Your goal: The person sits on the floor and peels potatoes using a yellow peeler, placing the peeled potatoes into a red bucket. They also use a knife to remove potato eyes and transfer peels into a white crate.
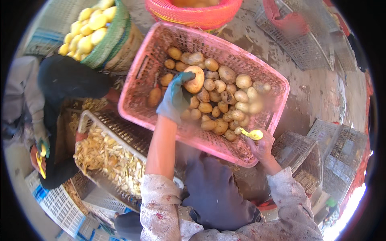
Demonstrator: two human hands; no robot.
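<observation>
A pink plastic crate (193,140) holds many unpeeled potatoes (221,95) of mixed size, some with dark spots. My left hand (175,93), in a blue-grey glove, grips one larger potato (194,80) above the others in the crate. The thumb lies over its top; the fingers beneath are mostly hidden. My bare right hand (261,145) holds a yellow peeler (254,134) at the crate's near right corner. The peeler's tip points left, close to a small potato.
A crate of peelings (111,161) stands at left. Beyond it sits another person (22,99) holding a yellow peeler (40,162). Peeled potatoes (87,31) fill a green-rimmed sack (116,37). A red mesh sack (193,13) stands behind the pink crate. Plastic crates (334,147) lie at right.
</observation>
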